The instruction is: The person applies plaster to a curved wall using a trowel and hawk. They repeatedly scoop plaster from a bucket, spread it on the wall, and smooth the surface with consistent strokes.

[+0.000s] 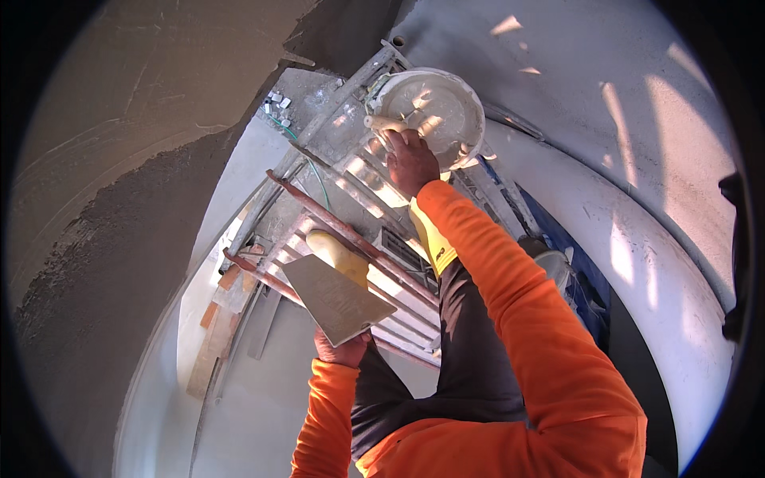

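Note:
My left hand [341, 350] grips a flat grey plastering trowel [339, 298] from beneath; the broad metal blade faces up and hides most of the fingers. Farther out, my right hand [413, 163] is closed around a tool with a pale wooden handle [381, 123] at the near left rim of a round bucket [480, 111]. The working end of that tool cannot be made out. Greyish material coats the inside of the bucket, and patches of sunlight fall across it.
I stand in yellow boots [433, 239] on a scaffold platform of metal slats with a rusty red bar [351, 233]. At left rises a partly plastered wall [119, 151]. Timber boards [215, 350] lie below, and a pale curved surface [606, 183] runs along the right.

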`<state>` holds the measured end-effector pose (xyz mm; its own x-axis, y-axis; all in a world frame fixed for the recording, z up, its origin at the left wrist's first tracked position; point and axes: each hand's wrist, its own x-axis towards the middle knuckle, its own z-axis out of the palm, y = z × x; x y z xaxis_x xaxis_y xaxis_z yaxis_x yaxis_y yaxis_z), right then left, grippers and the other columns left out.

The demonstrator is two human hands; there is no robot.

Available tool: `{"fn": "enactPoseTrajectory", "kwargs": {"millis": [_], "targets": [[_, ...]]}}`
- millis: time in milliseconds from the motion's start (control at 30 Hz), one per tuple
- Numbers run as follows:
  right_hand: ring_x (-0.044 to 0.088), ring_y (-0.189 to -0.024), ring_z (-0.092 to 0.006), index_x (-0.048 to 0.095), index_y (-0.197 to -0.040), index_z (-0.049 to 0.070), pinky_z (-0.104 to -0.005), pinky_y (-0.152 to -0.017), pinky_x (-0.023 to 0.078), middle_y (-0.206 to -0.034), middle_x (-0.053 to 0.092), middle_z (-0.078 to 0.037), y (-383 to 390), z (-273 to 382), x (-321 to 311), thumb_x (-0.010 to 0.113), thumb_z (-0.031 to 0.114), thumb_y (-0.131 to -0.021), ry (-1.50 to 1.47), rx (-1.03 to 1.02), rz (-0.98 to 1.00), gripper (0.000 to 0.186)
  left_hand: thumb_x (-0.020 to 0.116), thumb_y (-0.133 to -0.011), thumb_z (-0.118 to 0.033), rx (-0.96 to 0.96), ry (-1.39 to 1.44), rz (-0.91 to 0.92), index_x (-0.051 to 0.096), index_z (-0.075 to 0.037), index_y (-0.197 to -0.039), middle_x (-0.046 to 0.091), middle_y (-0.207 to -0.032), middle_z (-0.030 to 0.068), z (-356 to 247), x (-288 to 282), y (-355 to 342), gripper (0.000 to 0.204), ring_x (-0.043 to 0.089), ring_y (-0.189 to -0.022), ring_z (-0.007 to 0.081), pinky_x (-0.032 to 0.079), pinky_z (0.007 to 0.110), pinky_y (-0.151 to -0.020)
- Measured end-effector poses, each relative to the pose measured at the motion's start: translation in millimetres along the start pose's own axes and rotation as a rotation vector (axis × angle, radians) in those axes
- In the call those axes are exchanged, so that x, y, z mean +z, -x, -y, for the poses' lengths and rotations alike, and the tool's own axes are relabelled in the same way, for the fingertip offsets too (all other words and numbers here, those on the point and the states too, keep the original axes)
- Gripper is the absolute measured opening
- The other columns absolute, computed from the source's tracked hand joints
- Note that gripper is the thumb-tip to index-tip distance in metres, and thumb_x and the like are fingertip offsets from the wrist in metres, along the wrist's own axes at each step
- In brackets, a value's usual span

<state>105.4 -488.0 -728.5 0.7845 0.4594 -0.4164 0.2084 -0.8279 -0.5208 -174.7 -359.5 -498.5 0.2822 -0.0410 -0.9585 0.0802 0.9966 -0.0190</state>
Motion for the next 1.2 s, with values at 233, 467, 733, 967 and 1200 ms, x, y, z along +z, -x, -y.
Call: {"fn": "enactPoseTrajectory", "kwargs": {"millis": [233,467,733,967,1200], "targets": [[0.059,-0.123,-0.0336,0.058,-0.138,0.017,-0.0454,-0.101,0.053,-0.135,0.056,-0.013,-70,-17,13,0.067,0.016,-0.089,0.463,-0.309,0.16,0.05,0.068,-0.093,-0.033,0.097,0.068,-0.009,0.062,-0.006,-0.136,0.069,-0.13,0.0139,0,-60,-40,0.052,0.066,-0.118,0.0353,0.053,0.054,-0.103],[0.07,-0.101,-0.0288,0.071,-0.115,0.01,-0.0426,-0.085,0.058,-0.102,0.073,-0.008,-55,-82,-32,0.059,0.021,-0.093,1.094,0.01,0.299,0.028,0.06,-0.083,-0.007,0.146,-0.122,-0.076,0.061,0.0,-0.127,0.07,-0.109,0.0126,-7,-25,-80,0.044,0.069,-0.094,0.0283,0.057,0.042,-0.091],[0.077,-0.093,-0.0259,0.07,-0.114,0.01,-0.0457,-0.079,0.057,-0.104,0.077,-0.012,-34,-78,-70,0.059,0.017,-0.094,0.934,-0.031,0.604,0.024,0.061,-0.081,-0.008,0.317,-0.631,-0.084,0.053,-0.007,-0.099,0.06,-0.082,0.0056,-6,43,-118,0.02,0.056,-0.065,0.0167,0.05,0.033,-0.061],[0.071,-0.088,-0.0246,0.057,-0.118,0.006,-0.0384,-0.076,0.057,-0.102,0.066,-0.011,-14,-89,-147,0.06,0.019,-0.096,1.157,-0.28,0.152,0.026,0.062,-0.082,-0.008,0.382,-0.932,-0.115,0.054,-0.003,-0.104,0.062,-0.086,0.0054,-2,51,-159,0.024,0.059,-0.069,0.0148,0.049,0.031,-0.06],[0.074,-0.092,-0.0286,0.053,-0.131,0.008,-0.0401,-0.076,0.062,-0.106,0.069,-0.013,-65,-135,-86,0.056,0.019,-0.1,1.087,-0.086,0.226,0.033,0.065,-0.083,-0.026,0.499,-1.601,-0.321,0.051,-0.003,-0.115,0.069,-0.103,0.025,-3,68,-174,0.042,0.066,-0.093,0.0476,0.052,0.051,-0.086]]}}
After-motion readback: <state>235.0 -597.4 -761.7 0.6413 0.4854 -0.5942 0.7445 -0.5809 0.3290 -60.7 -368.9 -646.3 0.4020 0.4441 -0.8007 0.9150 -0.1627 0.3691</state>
